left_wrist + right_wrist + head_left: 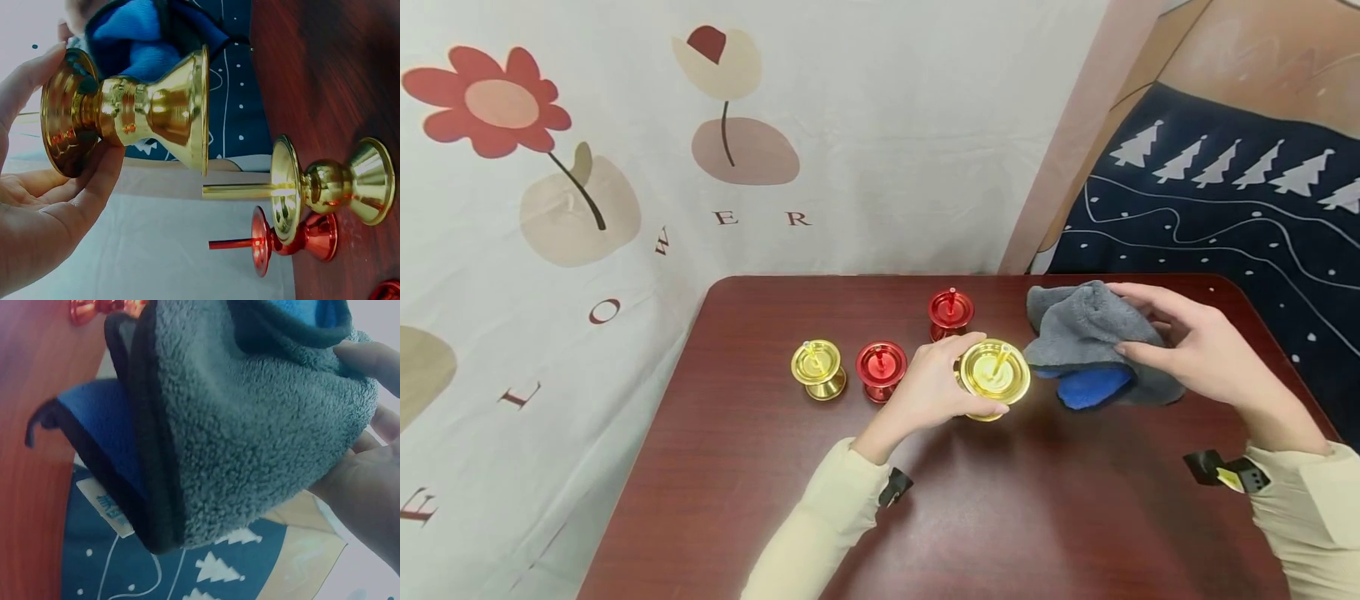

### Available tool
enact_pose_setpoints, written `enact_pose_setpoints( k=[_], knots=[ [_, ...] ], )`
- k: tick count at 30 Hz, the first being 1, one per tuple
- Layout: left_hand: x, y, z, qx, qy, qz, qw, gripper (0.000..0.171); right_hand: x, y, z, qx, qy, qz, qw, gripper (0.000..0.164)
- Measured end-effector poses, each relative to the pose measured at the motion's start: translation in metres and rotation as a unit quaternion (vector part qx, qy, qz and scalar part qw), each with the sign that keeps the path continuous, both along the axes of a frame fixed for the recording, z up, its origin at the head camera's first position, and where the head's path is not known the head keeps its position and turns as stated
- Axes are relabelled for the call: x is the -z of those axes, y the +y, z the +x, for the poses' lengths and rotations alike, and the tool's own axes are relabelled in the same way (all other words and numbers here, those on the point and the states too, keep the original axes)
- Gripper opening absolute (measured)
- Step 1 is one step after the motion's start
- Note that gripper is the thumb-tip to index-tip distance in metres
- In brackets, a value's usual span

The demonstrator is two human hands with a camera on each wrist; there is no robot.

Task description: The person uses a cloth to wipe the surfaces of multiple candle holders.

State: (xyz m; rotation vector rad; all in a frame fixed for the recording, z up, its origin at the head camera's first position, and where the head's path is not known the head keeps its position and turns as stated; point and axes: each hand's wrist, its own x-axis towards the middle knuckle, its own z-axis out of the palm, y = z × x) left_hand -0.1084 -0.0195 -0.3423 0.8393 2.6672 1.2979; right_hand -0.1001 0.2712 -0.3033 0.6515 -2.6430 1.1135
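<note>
My left hand (936, 379) grips a shiny gold candle holder (996, 375) round its top dish, thumb and fingers on opposite sides of the rim. In the left wrist view, the held candle holder (128, 119) is raised above the table, its flared base showing in full. To the right, my right hand (1198, 342) holds a bunched towel (1086, 325), grey plush on one side and blue on the other, with a dark edging. Close up in the right wrist view, the towel (250, 437) hangs from the thumb and fingers and covers part of the hand.
A gold candle holder (817, 367) and a red candle holder (881, 367) stand left of my left hand. Another red candle holder (951, 308) stands behind it. Another gold candle holder (331, 187) stands near the held one. A curtain (865, 167) hangs behind the dark red table (737, 500).
</note>
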Motion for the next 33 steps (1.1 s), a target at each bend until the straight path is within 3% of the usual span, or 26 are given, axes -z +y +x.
enact_pose_setpoints(
  k=[6, 10, 14, 19, 27, 33],
  knots=[
    [0.0, 0.01, -0.006, 0.012, 0.02, 0.007, 0.9997, 0.063, -0.008, -0.011, 0.003, -0.05, -0.005, -0.003, 0.999, 0.068],
    [-0.002, 0.018, -0.01, 0.002, 0.02, -0.018, 0.9996, 0.066, -0.005, -0.019, 0.003, -0.066, -0.027, 0.01, 0.997, 0.067],
    [-0.001, 0.023, -0.012, -0.009, 0.026, -0.045, 0.9986, 0.071, -0.001, -0.026, 0.002, -0.064, -0.038, 0.021, 0.997, 0.067],
    [-0.001, 0.026, -0.012, -0.01, 0.025, -0.043, 0.9987, 0.071, 0.004, -0.032, 0.002, -0.066, -0.023, 0.043, 0.997, 0.069],
    [0.001, 0.026, -0.014, -0.012, 0.034, -0.05, 0.9981, 0.069, 0.011, -0.039, 0.001, -0.076, -0.035, 0.044, 0.996, 0.081],
    [0.003, 0.026, -0.014, -0.01, 0.04, -0.053, 0.9977, 0.07, 0.02, -0.044, 0.0, -0.072, -0.044, 0.04, 0.996, 0.076]
  ],
)
